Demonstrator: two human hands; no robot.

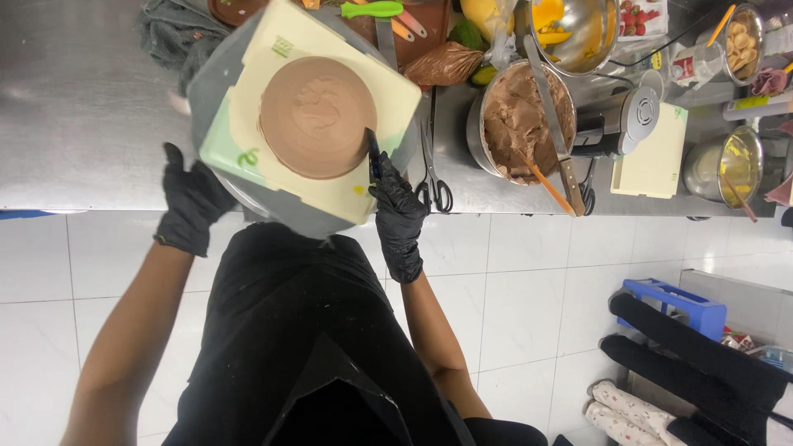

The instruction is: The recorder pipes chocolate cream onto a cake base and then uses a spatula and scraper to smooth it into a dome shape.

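Note:
A round cake (316, 116) covered in brown chocolate cream sits on a cream square board (376, 91) atop a grey turntable (216, 78) at the steel counter's front edge. My right hand (399, 213), in a black glove, holds a dark scraper (373, 154) upright against the cake's right side. My left hand (192, 204), also black-gloved, rests against the turntable's lower left edge.
Scissors (435, 177) lie just right of the board. Further right stand a steel bowl of chocolate cream (519, 120) with a long spatula, a small appliance (615, 122), a second cream board (657, 153) and more bowls. A blue stool (673, 304) stands on the white tiled floor.

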